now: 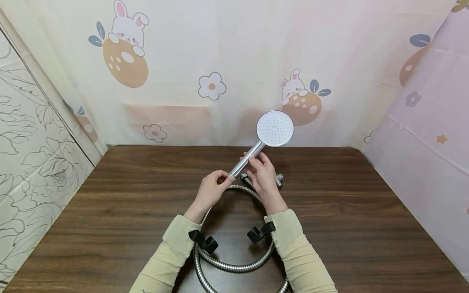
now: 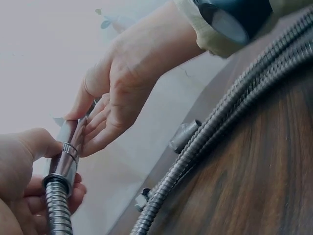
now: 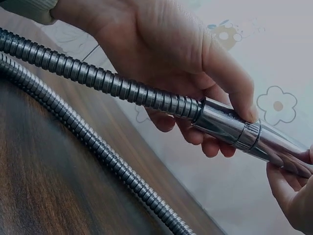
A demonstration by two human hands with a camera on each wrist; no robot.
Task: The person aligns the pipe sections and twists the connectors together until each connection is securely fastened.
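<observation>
A chrome handheld shower head [image 1: 275, 128] with a round white face is held tilted over the far part of the table. My right hand [image 1: 263, 175] grips its handle between thumb and fingers. At the handle's lower end, my left hand [image 1: 211, 189] pinches the smooth chrome hose connector [image 3: 220, 117]. The left wrist view shows the connector and handle [image 2: 73, 127] in line, meeting at a ridged ring. A ribbed metal shower hose [image 1: 238, 268] runs from the connector and loops on the table under my forearms.
The hose's other end, with a nut [image 1: 244, 176], lies beside my right hand. A small metal fitting [image 1: 279, 180] sits just right of it on the wooden table [image 1: 348, 211]. Printed curtain fabric [image 1: 176, 49] hangs behind the table's back edge.
</observation>
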